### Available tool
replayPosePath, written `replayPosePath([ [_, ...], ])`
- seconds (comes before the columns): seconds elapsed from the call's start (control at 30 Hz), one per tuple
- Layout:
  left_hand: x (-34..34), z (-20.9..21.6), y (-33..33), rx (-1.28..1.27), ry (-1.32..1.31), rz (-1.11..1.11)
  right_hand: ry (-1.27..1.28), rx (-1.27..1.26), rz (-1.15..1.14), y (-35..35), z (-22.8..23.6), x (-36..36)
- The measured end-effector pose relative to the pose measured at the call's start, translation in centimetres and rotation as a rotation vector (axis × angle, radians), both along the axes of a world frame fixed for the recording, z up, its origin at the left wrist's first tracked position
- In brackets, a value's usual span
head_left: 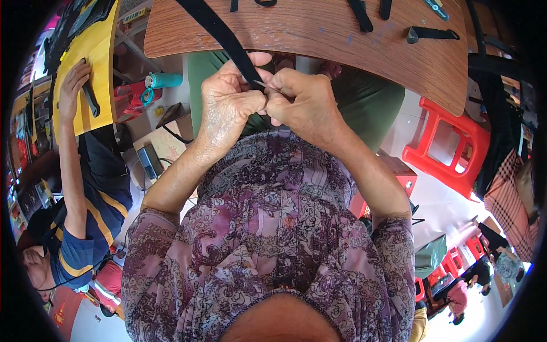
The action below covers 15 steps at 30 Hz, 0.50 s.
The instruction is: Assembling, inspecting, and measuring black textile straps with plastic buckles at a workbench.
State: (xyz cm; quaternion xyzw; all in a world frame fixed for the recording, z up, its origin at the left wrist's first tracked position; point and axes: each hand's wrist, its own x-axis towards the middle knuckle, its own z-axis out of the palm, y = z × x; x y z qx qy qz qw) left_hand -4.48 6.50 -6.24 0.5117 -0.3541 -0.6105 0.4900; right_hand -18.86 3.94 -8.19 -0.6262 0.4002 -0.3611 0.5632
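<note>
Two hands meet just below the worktop (319, 43) edge. My left hand (228, 105) and right hand (305, 105) both pinch the black strap (219, 31). It looks light, soft and bendy, so I hold near its end.

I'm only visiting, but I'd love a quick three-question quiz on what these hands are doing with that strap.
1. True or false: both hands pinch the black strap.
2. Which stool stands at the right: A red, B blue, C white?
3. The strap runs up onto a wooden ____.

Key: 1 true: left hand and right hand meet on it. 2 A, the red stool. 3 table.
</note>
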Motion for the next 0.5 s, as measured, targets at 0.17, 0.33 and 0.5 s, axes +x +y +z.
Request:
replayPosePath([
  [0.17, -0.4, -0.3, -0.2, -0.09, -0.039, 0.011, -0.029, 0.116, -0.071, 0.6, -0.8, 0.5],
  [0.33, -0.4, -0.8, -0.1, -0.15, -0.052, 0.038, 0.036, -0.281, -0.218, 1.0, -1.6, 1.4],
  [0.5, -0.1, -0.7, 0.4, -0.16, -0.054, 0.069, 0.039, -0.361, -0.188, 1.2, -1.6, 1.6],
])
